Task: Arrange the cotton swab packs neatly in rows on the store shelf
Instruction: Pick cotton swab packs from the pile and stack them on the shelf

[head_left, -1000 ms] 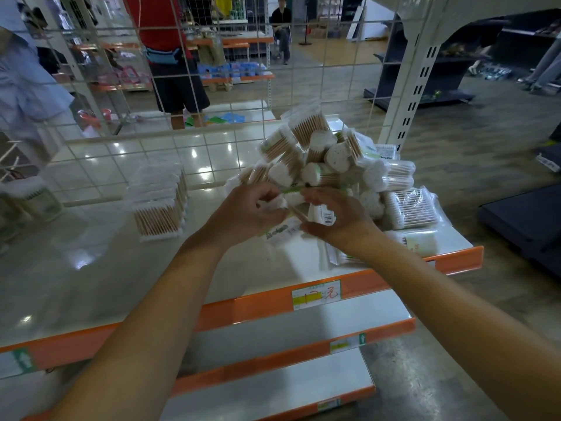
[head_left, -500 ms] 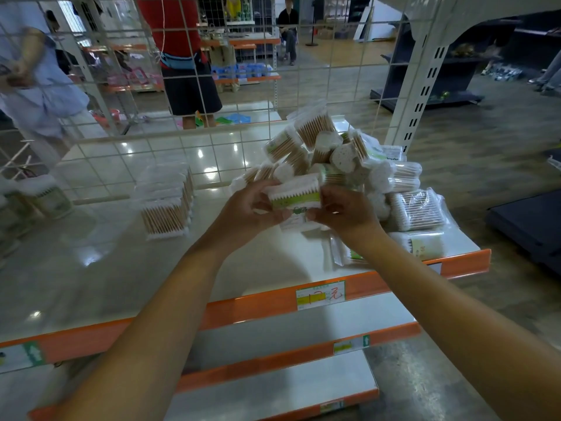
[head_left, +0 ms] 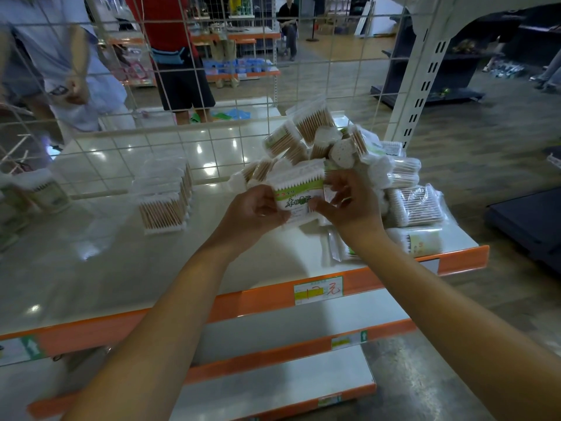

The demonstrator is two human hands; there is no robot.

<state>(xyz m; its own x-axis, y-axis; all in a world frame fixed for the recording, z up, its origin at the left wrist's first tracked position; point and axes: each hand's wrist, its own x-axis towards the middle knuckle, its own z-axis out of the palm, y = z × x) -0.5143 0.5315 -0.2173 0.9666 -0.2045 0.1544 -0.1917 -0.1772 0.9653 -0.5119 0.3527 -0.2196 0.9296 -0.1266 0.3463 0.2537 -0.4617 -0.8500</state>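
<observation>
Clear-plastic pack of white cotton swabs with a green label held between two hands above the shelf.

Left hand curls its fingers and thumb round the pack's left end; right hand pinches the right end, thumb on the label, fingers partly bent behind. The pack is raised above the glossy white store shelf with an orange front edge, label facing the camera, long axis running left to right, swab tips up. Just behind it sits a loose heap of swab packs; well to the left stands a tidy row of wooden-stick swab packs.
</observation>
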